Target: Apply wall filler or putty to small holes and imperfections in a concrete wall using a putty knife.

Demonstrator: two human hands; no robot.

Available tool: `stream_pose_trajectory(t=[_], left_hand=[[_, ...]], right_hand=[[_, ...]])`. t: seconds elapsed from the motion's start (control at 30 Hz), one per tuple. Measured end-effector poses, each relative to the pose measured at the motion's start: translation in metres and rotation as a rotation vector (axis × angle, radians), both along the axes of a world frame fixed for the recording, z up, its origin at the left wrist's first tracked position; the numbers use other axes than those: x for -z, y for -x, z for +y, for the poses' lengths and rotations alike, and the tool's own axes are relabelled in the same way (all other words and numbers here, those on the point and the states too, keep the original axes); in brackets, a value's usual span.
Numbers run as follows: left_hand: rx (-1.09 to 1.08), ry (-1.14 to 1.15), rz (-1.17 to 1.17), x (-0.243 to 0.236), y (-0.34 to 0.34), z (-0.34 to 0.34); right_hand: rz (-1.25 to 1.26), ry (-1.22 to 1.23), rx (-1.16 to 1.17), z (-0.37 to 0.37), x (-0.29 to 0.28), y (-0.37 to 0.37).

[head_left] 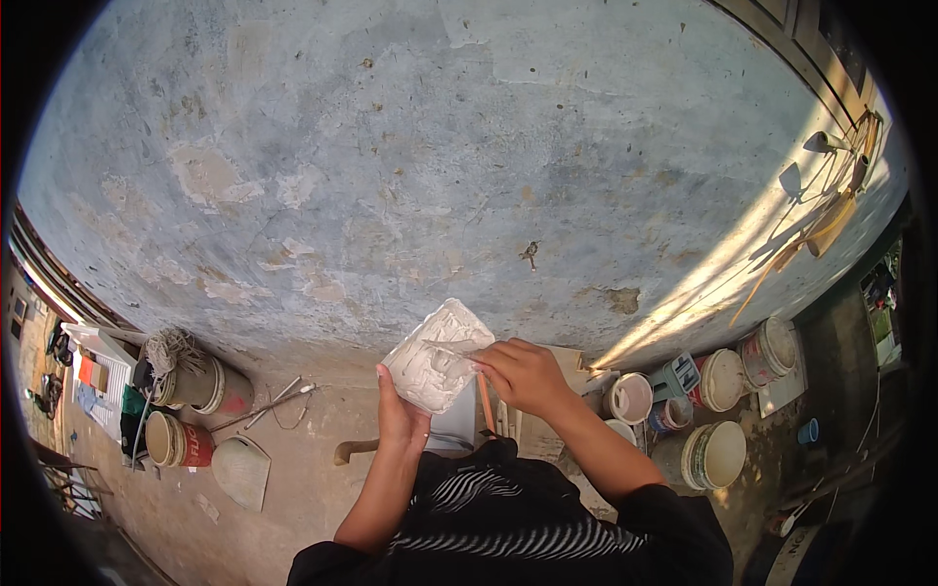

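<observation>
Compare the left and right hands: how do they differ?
The left hand supports the paste-filled tray at its lower left; the right hand curls around a mostly hidden tool. The left hand's thumb points up, while the right hand reaches in from the lower right. Both are bare.

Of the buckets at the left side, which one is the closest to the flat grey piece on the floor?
The red-sided bucket, just beside the flat grey piece; the other buckets stand farther, nearer the bluish wall.

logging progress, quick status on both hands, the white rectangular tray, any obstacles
Left hand grips tray of white paste. Right hand pinches slim tool at the paste, details unclear. Pale-topped round plastic buckets stand right, apart from both hands.
</observation>
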State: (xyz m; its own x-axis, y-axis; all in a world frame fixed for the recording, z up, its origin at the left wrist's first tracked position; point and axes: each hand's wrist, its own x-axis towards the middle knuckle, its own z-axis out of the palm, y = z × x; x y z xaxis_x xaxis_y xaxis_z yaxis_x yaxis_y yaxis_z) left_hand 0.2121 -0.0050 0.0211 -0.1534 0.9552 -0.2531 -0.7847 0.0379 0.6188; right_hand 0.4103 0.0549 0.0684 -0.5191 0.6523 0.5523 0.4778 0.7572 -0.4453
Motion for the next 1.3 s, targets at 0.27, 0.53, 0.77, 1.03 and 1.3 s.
stream_pose_trajectory(t=[0.27,0.53,0.77,1.03,1.3], left_hand=[[0.012,0.013,0.038,0.015,0.000,-0.005],[0.016,0.055,0.014,0.019,-0.006,-0.004],[0.002,0.074,-0.015,0.012,-0.008,-0.004],[-0.014,0.079,-0.005,0.023,0.000,-0.003],[-0.020,0.042,-0.022,0.023,0.006,-0.003]], right_hand=[[0.244,0.315,0.041,0.012,-0.017,-0.011],[0.050,0.429,-0.034,-0.013,-0.003,0.001],[0.651,0.823,0.054,0.007,0.028,-0.004],[1.317,1.374,0.145,0.007,0.031,-0.028],[1.647,1.398,0.002,0.021,0.060,-0.090]])
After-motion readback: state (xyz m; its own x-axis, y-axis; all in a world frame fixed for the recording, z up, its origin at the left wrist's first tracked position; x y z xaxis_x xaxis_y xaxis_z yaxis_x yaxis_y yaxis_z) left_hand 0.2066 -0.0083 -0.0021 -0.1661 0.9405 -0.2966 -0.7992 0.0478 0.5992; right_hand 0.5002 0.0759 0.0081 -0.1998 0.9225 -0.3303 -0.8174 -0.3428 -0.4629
